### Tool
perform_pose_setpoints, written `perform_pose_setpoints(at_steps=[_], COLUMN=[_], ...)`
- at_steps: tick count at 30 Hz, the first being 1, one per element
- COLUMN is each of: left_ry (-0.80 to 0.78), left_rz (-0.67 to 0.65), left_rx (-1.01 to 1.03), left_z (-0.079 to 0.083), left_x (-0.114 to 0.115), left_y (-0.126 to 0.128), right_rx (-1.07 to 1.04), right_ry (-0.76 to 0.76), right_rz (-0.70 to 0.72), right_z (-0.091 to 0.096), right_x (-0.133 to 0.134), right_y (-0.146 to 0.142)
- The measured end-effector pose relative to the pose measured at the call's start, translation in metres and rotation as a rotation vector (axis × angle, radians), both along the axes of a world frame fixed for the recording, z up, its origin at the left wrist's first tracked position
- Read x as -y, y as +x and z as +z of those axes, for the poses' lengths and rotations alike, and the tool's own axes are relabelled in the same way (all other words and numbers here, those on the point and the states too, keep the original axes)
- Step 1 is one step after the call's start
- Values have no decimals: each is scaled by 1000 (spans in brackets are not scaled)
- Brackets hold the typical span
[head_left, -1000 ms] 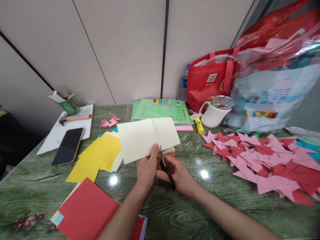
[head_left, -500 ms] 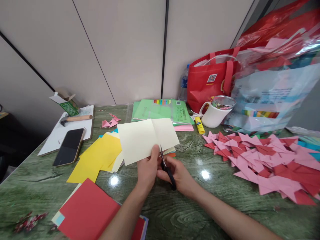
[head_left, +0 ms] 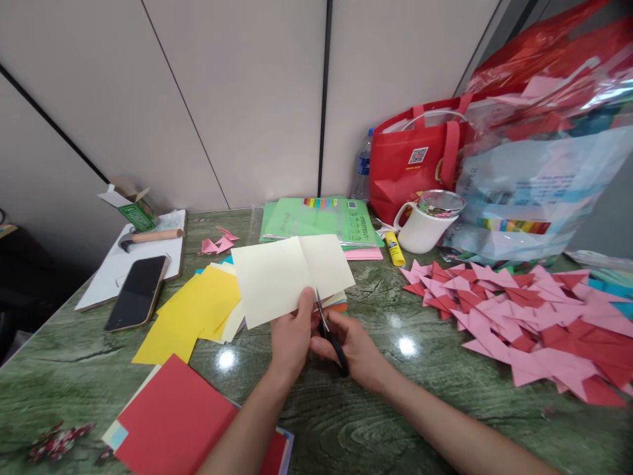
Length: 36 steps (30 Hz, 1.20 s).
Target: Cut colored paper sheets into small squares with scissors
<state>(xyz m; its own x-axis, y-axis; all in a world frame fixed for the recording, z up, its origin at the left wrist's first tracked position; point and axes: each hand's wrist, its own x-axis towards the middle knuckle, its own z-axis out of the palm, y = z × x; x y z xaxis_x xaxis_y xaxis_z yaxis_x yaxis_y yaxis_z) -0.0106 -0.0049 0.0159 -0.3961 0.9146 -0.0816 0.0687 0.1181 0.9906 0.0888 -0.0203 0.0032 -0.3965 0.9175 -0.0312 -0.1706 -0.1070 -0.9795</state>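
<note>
Cream sheet of paper (head_left: 289, 277) meeting black-handled scissors (head_left: 330, 333) above the green marbled counter (head_left: 395, 422).

The pale, creased rectangle is pinched at its lower edge by the left hand (head_left: 291, 336); the right hand (head_left: 359, 349) grips the scissors, blades at that edge.

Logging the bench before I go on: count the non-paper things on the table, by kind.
Scissors, in the right hand: 1
Phone: 1
Hammer: 1
White mug: 1
Glue stick: 1
Water bottle: 1
Red tote bag: 1
Small green carton: 1
Total: 8
</note>
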Motion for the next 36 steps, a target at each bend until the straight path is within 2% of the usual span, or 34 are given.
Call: perform_pose_setpoints(at_steps=[7, 29, 36], left_ry=[-13, 13, 27], left_rz=[-5, -15, -17], left_rx=[60, 48, 126], left_z=[1, -4, -9], left_x=[0, 0, -1], left_y=[2, -1, -1], right_rx=[16, 40, 47], right_ry=[-11, -41, -36], right_rz=[-8, 0, -13], right_z=[0, -3, -5], right_x=[0, 1, 2], right_y=[0, 0, -1])
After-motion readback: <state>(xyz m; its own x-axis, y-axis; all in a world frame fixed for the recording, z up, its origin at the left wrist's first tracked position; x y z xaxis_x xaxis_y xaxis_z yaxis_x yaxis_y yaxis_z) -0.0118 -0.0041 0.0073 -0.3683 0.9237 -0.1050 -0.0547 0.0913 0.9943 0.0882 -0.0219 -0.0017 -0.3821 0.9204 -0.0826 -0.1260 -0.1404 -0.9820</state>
